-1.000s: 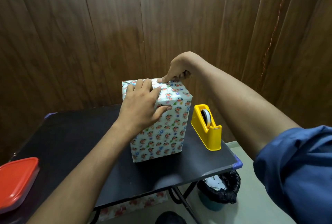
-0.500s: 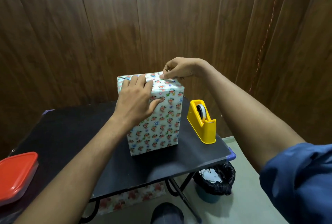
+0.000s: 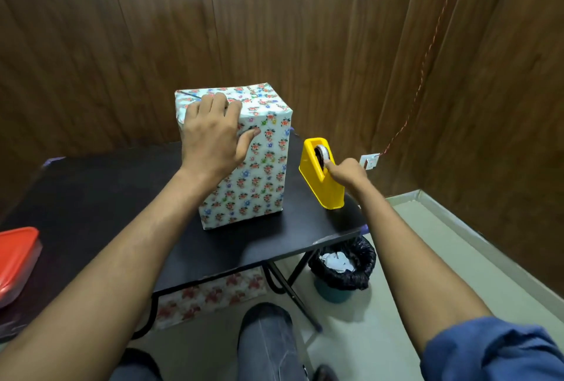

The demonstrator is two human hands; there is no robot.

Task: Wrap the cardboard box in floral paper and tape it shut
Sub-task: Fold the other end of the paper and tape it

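Black table [image 3: 91, 197] carries the floral-wrapped box [image 3: 259, 166], upright. Left hand [image 3: 213, 136] lies flat over its top edge, fingers straight. Right hand [image 3: 346, 171] pinches tape at the yellow dispenser [image 3: 323, 188].

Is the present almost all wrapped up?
Nearly. Floral paper already covers every side of the box in view. The left hand presses the top folds flat while the right hand reaches into the yellow tape dispenser. Still left: pulling tape and sticking the top shut.
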